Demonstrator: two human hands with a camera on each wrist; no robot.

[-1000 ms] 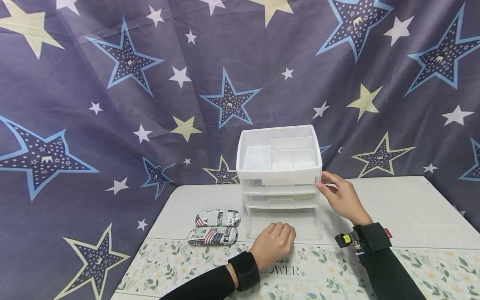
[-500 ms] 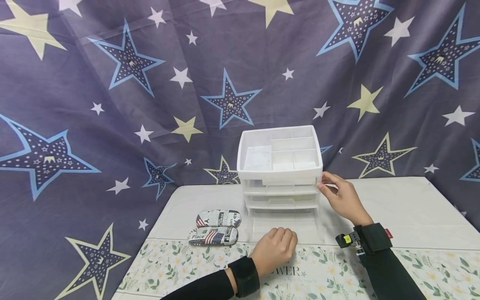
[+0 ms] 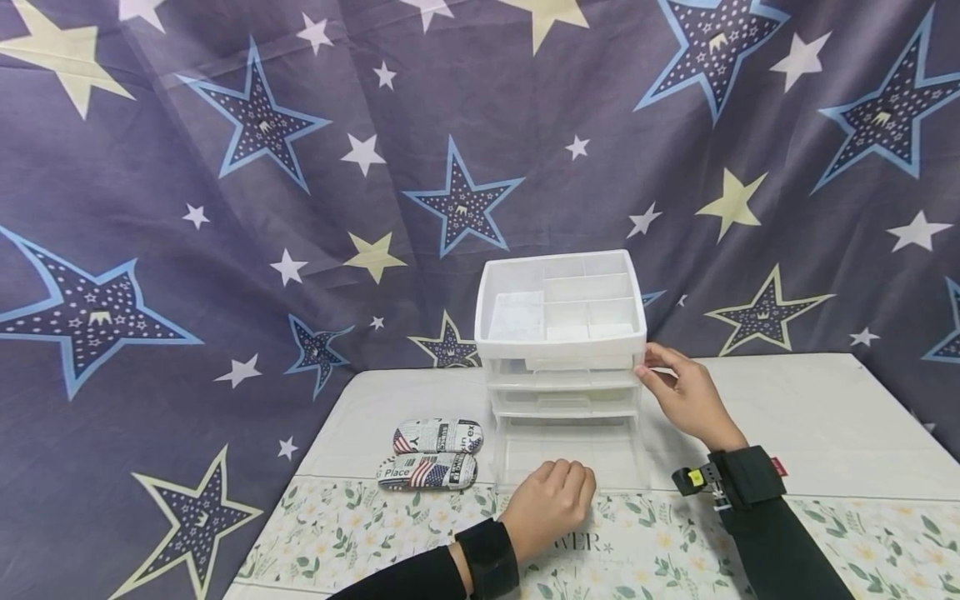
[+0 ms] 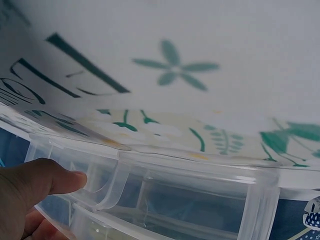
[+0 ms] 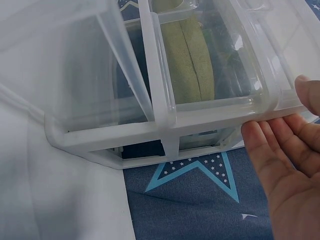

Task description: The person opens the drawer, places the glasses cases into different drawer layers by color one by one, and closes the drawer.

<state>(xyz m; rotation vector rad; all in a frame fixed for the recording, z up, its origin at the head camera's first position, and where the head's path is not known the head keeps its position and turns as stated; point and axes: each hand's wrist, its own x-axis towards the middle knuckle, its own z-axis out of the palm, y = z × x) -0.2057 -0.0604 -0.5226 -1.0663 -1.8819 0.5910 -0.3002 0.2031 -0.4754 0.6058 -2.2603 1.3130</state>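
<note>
A white drawer organizer (image 3: 562, 342) with clear drawers and a divided top tray stands on the table. Its bottom drawer (image 3: 570, 446) is pulled out toward me, and I see nothing inside it. My left hand (image 3: 547, 504) holds that drawer's front; in the left wrist view the thumb (image 4: 60, 181) lies on the clear handle (image 4: 102, 187), with fingers curled beneath. My right hand (image 3: 686, 396) grips the organizer's right front edge, thumb in front and fingers along the side. An olive-green cloth item (image 5: 187, 60) shows through another drawer in the right wrist view.
Left of the organizer lie two rounded, newspaper-print pieces with flags, one farther back (image 3: 437, 436) and one nearer (image 3: 427, 472). A floral cloth (image 3: 360, 533) covers the table's front part. A star-patterned curtain (image 3: 420, 108) hangs behind.
The bottom drawer has slid a little farther out toward me, with my left hand moving along on its front. My right hand keeps its place on the organizer's side.
</note>
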